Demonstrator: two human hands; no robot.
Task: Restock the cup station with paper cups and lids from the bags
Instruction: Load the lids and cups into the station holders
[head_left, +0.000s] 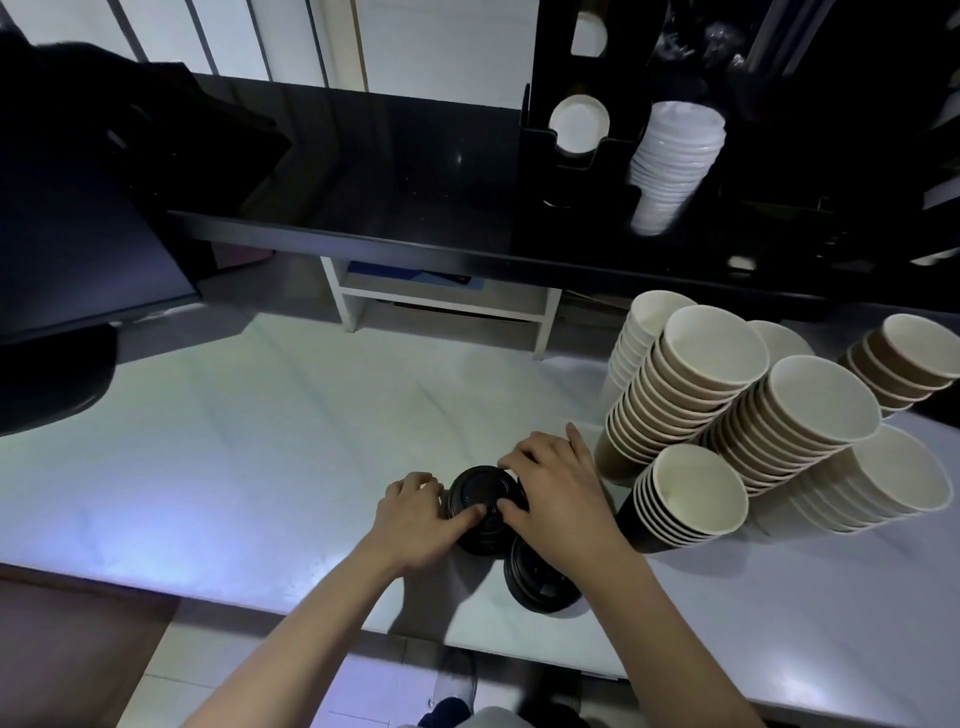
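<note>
Lids, black round plastic ones in a short stack (480, 506), sit near the front edge of the white tabletop (234, 441), and both hands are on them: the left hand (415, 512) curls against the stack's left side with its thumb laid across the top, and the right hand (553, 491) arches over the right side, fingers bent down around the rim and thumb meeting the left thumb on the top lid. Both forearms reach in from the front edge, wrists low, so the grip looks like a two-sided squeeze rather than a lift from beneath. My guess is that the main risk lies there: uneven pressure could shear the stack and spill lids. A second stack of black lids (540, 577) lies tilted just behind the right wrist, close to the front edge, and a backward sweep of that arm might knock it to the floor. Toward the right edge, leaning stacks of brown paper cups (691, 400) stand near the right hand's knuckles; an outward swing could topple them. On the black shelf (363, 241) beyond, a black cup dispenser (540, 150) holds white lids (672, 161).
</note>
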